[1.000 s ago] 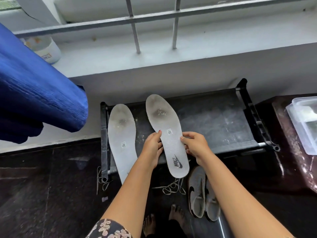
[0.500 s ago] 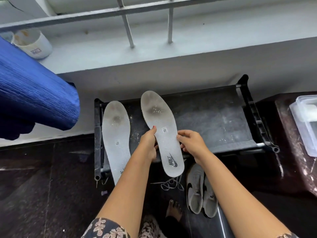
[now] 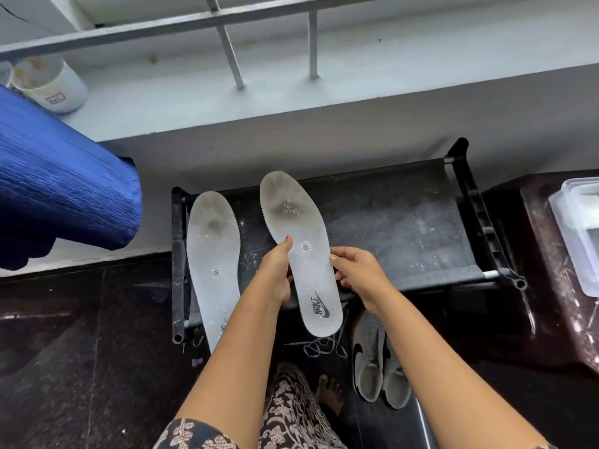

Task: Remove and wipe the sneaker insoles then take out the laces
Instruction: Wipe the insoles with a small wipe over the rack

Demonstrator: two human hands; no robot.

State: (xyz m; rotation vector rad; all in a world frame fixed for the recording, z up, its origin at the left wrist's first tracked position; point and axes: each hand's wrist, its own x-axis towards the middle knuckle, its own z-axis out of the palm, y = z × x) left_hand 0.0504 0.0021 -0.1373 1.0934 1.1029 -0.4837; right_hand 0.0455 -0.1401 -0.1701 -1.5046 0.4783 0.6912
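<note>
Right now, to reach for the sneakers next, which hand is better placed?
Probably the right hand. The sneakers lie on the floor just below it, while the left hand grips the insole on its far side, nearer the second insole.

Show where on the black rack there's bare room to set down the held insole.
Widest free patch: the rack fabric between the held insole and the right end frame. The strip between it and the other insole is narrow. Crowded: in front of the rack, where laces and sneakers lie.
</note>
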